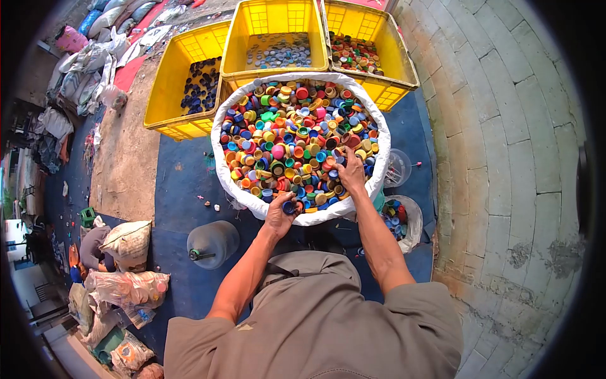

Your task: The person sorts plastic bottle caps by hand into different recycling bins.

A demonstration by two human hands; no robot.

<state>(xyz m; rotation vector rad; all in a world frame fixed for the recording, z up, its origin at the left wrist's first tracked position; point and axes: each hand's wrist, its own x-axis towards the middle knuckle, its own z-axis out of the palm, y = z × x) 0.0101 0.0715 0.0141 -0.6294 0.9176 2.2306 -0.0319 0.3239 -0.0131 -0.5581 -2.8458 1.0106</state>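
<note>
A large round white sack point(220, 151) with a rolled rim stands in front of me, full of plastic bottle caps point(287, 148) in many colours. At its near rim, my left hand point(279, 216) is closed around dark blue bottle caps point(288, 207), palm turned up. My right hand point(351, 172) reaches over the right side of the heap. Its fingers are bent in a pinch among the caps, and what lies between the fingertips is partly hidden.
Behind the sack stand three yellow crates: left with dark caps point(160, 107), middle with pale caps point(276, 24), right with mixed red and green caps point(401, 54). A large clear bottle point(213, 245) stands left, a small white sack point(413, 221) right. A block wall point(499, 158) bounds the right.
</note>
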